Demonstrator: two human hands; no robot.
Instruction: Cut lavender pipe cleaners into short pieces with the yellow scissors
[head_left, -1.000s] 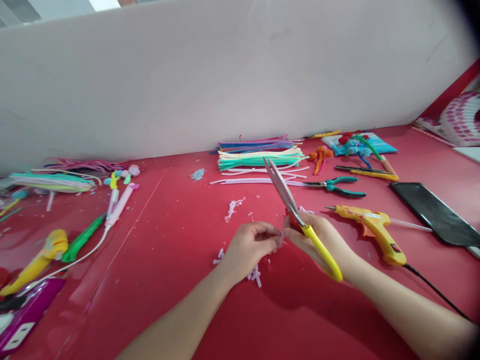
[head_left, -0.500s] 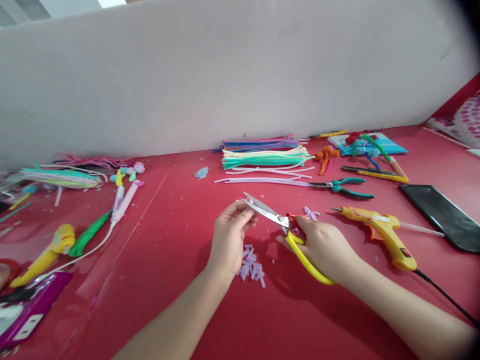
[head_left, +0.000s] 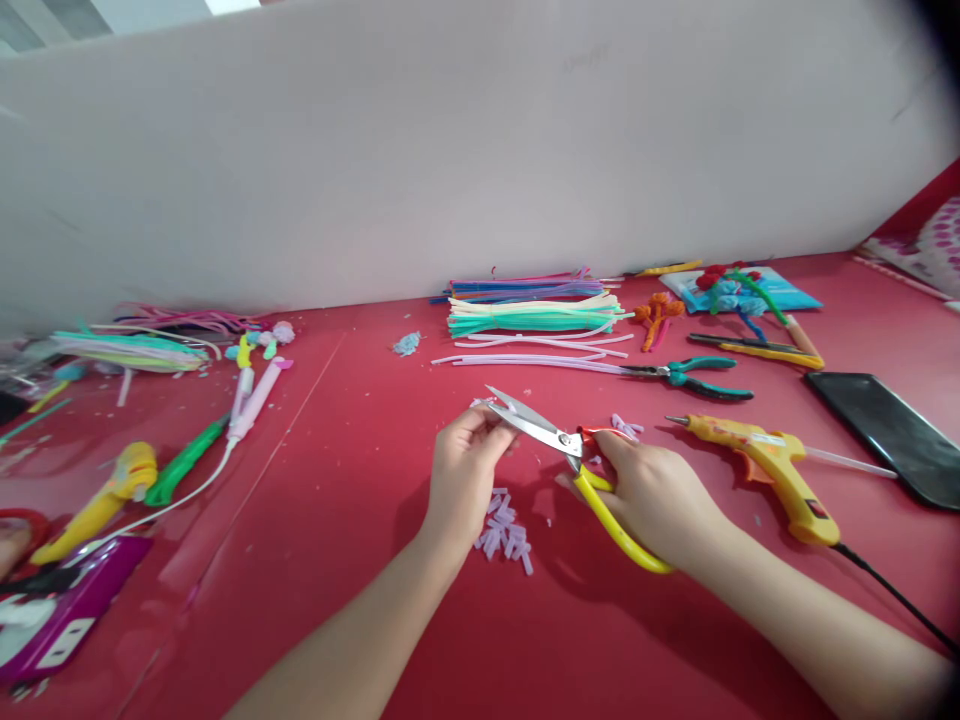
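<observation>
My right hand (head_left: 649,490) grips scissors (head_left: 540,427) with yellow and red handles, their blades slightly apart and pointing left. At the blade tips, my left hand (head_left: 465,470) has its thumb and fingers pinched together on a small lilac pipe cleaner piece (head_left: 480,402), mostly hidden by the fingers. Below the hands, a loose pile of short lilac pipe cleaner pieces (head_left: 508,530) lies on the red table (head_left: 337,560). A smaller lilac heap (head_left: 624,427) sits just behind my right hand.
Long lilac pipe cleaners (head_left: 536,362) and coloured bundles (head_left: 532,315) lie behind the hands. At right are teal-handled pliers (head_left: 697,378), a yellow glue gun (head_left: 765,465) and a black phone (head_left: 892,435). A pink glue gun (head_left: 255,405) and a purple power strip (head_left: 82,610) are at left.
The view has shifted slightly, so the table items appear a little further right. My left fingers have closed in a bit around the small piece; the scissors stay in nearly the same place.
</observation>
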